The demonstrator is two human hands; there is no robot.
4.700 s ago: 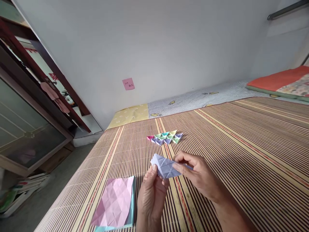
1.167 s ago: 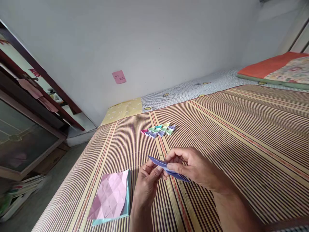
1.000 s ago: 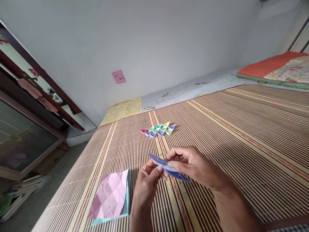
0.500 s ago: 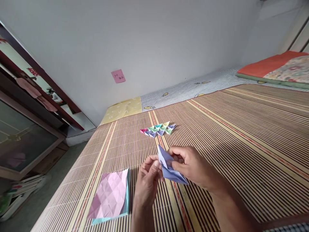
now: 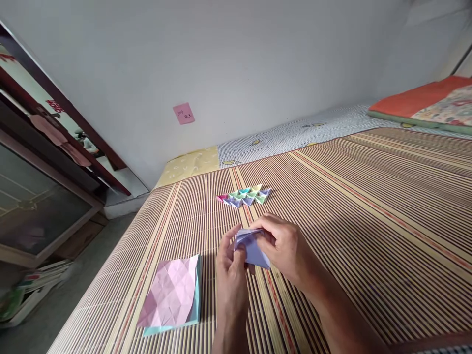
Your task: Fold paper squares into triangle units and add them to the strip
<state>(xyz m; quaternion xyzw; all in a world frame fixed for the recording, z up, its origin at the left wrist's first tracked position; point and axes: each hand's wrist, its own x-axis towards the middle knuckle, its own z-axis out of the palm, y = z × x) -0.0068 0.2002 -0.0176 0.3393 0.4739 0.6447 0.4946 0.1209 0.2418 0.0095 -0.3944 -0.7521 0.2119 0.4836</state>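
A folded sheet of purple paper point(image 5: 257, 254) is held between both hands above the striped mat. My left hand point(image 5: 233, 268) pinches its left edge, thumb in front and fingers partly behind the paper. From the right, my right hand point(image 5: 282, 243) grips the upper right part, its fingertips partly hidden. Beyond the hands lies a cluster of small folded paper boats point(image 5: 245, 195) in several colours, set close together. To the left of my left hand rests a creased pink sheet point(image 5: 171, 290) on top of turquoise paper point(image 5: 197, 300).
The bamboo mat point(image 5: 313, 196) covers the bed. A pink note point(image 5: 183, 113) is stuck on the wall. Folded orange and floral bedding point(image 5: 416, 105) lies at the far right. Past the bed's left edge are the floor and a glass-panelled door point(image 5: 33, 201).
The purple paper has been turned and now looks more compact, its pointed tip no longer sticking up. Both hands have shifted with it, and the camera view has moved slightly.
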